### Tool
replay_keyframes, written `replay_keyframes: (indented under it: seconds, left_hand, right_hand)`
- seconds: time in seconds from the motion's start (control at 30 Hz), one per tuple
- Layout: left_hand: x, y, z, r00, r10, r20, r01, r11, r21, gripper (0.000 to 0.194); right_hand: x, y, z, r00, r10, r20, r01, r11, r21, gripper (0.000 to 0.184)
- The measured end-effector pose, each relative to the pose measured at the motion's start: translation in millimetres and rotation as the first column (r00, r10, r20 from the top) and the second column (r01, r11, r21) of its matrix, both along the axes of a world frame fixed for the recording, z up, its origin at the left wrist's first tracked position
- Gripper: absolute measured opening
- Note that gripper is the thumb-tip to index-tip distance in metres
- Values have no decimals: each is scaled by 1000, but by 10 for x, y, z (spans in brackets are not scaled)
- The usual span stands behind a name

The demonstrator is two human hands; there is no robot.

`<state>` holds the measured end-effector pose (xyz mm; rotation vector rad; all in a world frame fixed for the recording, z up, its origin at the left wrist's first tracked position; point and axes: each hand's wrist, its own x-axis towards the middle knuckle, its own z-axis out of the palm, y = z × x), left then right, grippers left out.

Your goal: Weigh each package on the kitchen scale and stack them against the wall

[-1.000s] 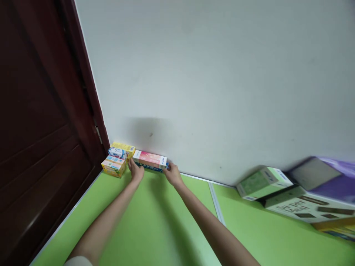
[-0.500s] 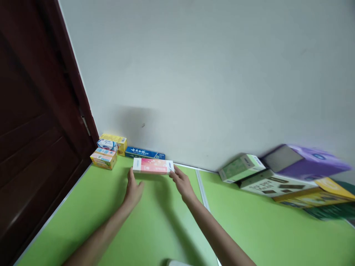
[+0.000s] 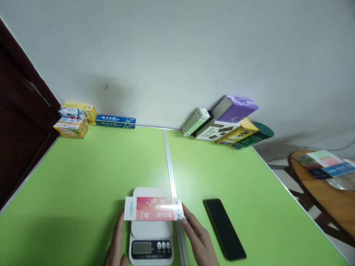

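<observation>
A long pink-and-white carton lies level across the white plate of a kitchen scale; whether it rests there or hovers just above, I cannot tell. My right hand grips the carton's right end, thumb at the front edge and fingers behind. At the left end is my left hand, its fingers stretched out along the side and the thumb apart, lower down. Its fingertip meets or nearly meets the carton. The scale's display and buttons face me. A black phone lies right of my right hand.
Along the wall, blue toothpaste boxes lie beside several small cartons at the left. Farther right lean a light green box, a purple pack and a chocolate-patterned box. A wooden stool holding packages stands beyond the table's right edge.
Both hands have brought the pink carton from near the wall back toward me, over the scale. My view has swung right, bringing in the phone and the stool.
</observation>
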<state>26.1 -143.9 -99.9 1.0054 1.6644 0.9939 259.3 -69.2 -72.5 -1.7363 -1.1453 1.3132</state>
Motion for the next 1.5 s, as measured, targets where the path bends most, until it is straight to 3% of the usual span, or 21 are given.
replay_keyframes:
  seconds: [0.1, 0.27, 0.4, 0.5, 0.6, 0.7, 0.77, 0.83, 0.93, 1.07, 1.17, 1.27, 1.33, 1.5]
  left_hand:
    - [-46, -80, 45, 998, -54, -17, 53, 998, -34, 81]
    - [-107, -1, 270, 994, 86, -72, -91, 993, -77, 72]
    - [-129, 78, 267, 1000, -14, 15, 15, 998, -59, 67]
    - [-86, 142, 223, 996, -44, 81, 47, 998, -39, 63]
    - [38, 331, 297, 992, -50, 119, 55, 998, -40, 60]
    - [282, 824, 451, 980, -173, 96, 177, 984, -37, 65]
    - [532, 1353, 513, 961, -270, 52, 271, 963, -1, 70]
    - [840, 1984, 505, 959, -283, -1, 281, 950, 133, 73]
    - [1312, 2933, 388, 977, -185, -106, 207, 944, 256, 70]
    - [1746, 3855, 186, 956, -40, -292, 135, 940, 313, 54]
    - [1942, 4229, 61, 934, -51, -354, 176, 928, 330, 34]
    - [2104, 4416, -36, 905, -37, -424, 191, 925, 329, 27]
    - [2190, 4475, -88, 885, -18, -465, 184, 932, 314, 31]
    - [2261, 4501, -148, 848, -16, -529, 189, 943, 274, 40]
  right_hand:
    - [34, -93, -48, 996, 20, -91, -21, 1000, -11, 59]
    - [132, -130, -28, 971, -118, -208, 116, 993, -22, 63]
    - [40, -119, -99, 940, -100, -325, 111, 994, 15, 51]
    - [-12, -3, -143, 919, -50, -390, 86, 993, 76, 41]
    - [137, 247, -23, 942, -55, -332, 112, 982, 155, 35]
    - [429, 671, 309, 986, -59, -155, 101, 955, 278, 36]
    - [587, 1056, 591, 997, -71, 6, 62, 902, 427, 35]
    - [660, 1495, 857, 974, -127, 188, 5, 842, 539, 32]
    - [641, 2166, 1151, 857, -205, 472, -125, 807, 577, 29]
    - [597, 2893, 1324, 576, -262, 774, -326, 795, 511, 28]
    - [643, 3241, 1294, 363, -274, 891, -462, 777, 427, 26]
    - [733, 3447, 1148, 225, -271, 936, -552, 756, 351, 21]
    - [796, 3525, 1030, 190, -282, 940, -578, 742, 339, 20]
    - [893, 3599, 844, 204, -347, 915, -592, 701, 398, 26]
